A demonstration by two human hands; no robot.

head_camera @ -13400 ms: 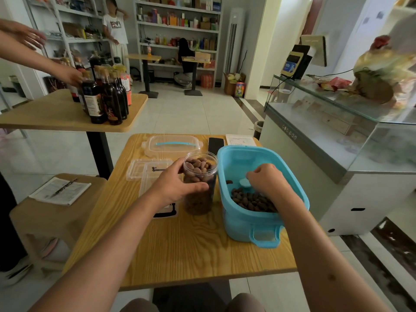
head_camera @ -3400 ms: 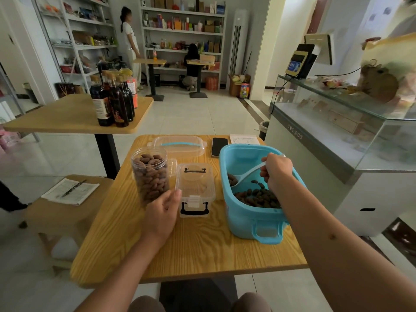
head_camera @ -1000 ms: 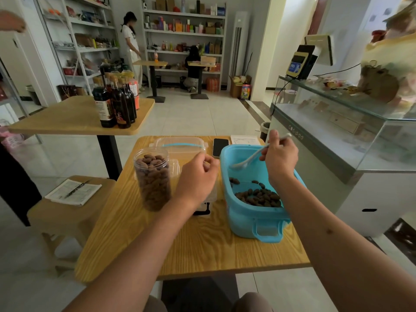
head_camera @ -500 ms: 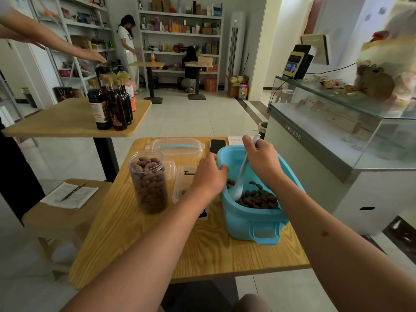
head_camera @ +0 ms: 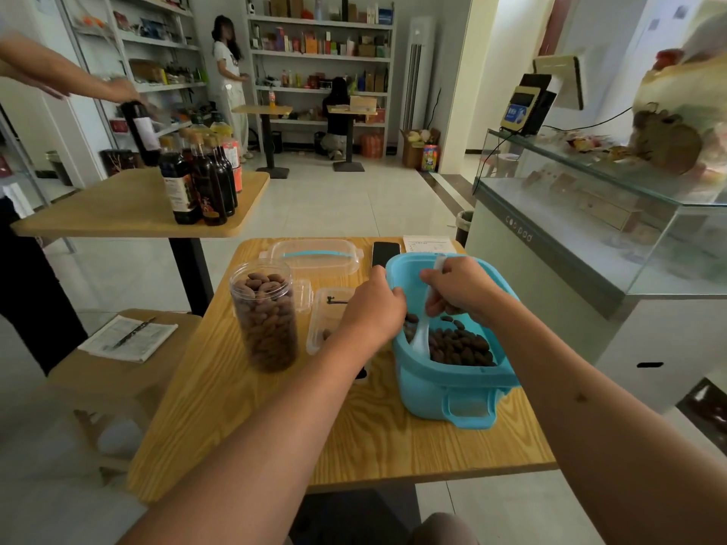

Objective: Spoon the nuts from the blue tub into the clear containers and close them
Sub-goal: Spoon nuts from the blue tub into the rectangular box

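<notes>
Task partly done. The round clear jar (head_camera: 267, 314), standing left of centre on the table (head_camera: 366, 438), is filled with nuts to near its rim but carries no lid. The rectangular clear container (head_camera: 328, 320), just right of the jar, holds at most a few nuts and appears open; filling and closing both remain. A clear lid with a blue handle (head_camera: 314, 255) lies at the far edge. The blue tub (head_camera: 452, 387), at the right, keeps a layer of nuts (head_camera: 458, 346). The right hand (head_camera: 458, 287) grips the white spoon (head_camera: 423, 332), fingers curled round its handle, bowl down among the nuts. The left hand (head_camera: 373, 304) rests at the tub's left rim, fingers curled; whether they grip it cannot be told.
</notes>
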